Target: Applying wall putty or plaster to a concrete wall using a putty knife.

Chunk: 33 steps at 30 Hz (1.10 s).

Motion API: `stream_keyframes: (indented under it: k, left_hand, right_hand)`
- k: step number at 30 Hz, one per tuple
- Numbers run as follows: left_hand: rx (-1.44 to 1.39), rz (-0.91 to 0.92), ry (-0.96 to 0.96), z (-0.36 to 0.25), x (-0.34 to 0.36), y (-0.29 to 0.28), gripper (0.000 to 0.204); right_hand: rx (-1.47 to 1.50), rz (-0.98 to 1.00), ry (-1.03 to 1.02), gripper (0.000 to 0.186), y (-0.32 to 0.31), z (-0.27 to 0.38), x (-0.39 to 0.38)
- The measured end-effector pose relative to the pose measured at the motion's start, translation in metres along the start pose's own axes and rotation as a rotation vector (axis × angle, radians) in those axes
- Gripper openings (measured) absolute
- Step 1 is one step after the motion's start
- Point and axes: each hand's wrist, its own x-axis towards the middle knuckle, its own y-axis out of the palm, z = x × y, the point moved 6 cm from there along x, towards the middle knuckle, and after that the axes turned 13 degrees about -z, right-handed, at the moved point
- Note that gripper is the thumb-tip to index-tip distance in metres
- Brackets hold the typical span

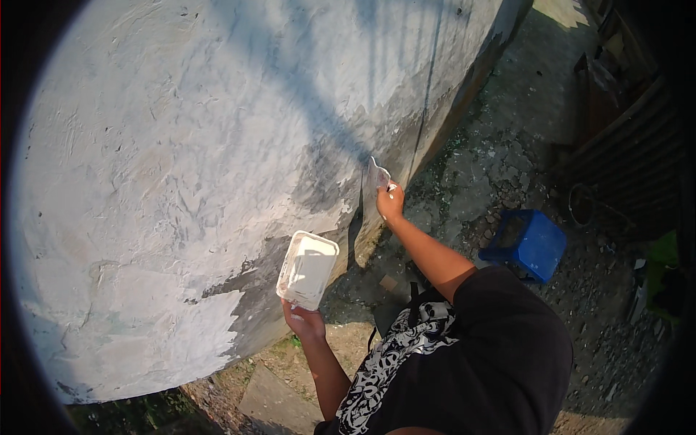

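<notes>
My left hand [306, 322] supports a rectangular white plastic tub [288, 270] from its near end, fingers mostly hidden beneath it. Smooth white paste [310, 279] lies inside, partly shaded. Farther off and to the right, my right hand [391, 203] is closed around a putty knife [378, 174], whose thin blade is at the wall's surface; whether it touches cannot be made out. White smears mark both hands. The wall [145, 181] is coated in rough whitish plaster, with bare dark grey patches low down near both hands.
A blue plastic stool [545, 245] lies on the rough ground to my right. Beyond it stands a corrugated sheet [627, 148] near a round hoop-like thing. Rubble and small stones litter the ground along the wall's foot. Green leaves [663, 254] show at the far right.
</notes>
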Motion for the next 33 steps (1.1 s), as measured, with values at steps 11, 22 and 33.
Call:
stream_keyframes:
  k: [11, 22, 33]
  left_hand:
    - [-0.021, -0.081, 0.152, -0.033, -0.024, -0.056, 0.044]
    - [-0.095, -0.003, 0.062, -0.023, 0.022, -0.034, 0.045]
    - [-0.116, -0.024, 0.118, -0.042, -0.005, -0.026, 0.044]
  right_hand:
    - [-0.087, -0.224, -0.056, 0.052, 0.100, 0.009, -0.115]
    - [-0.100, 0.382, 0.034, 0.028, 0.030, -0.044, -0.085]
    - [0.020, 0.024, 0.103, 0.030, 0.064, 0.007, -0.063]
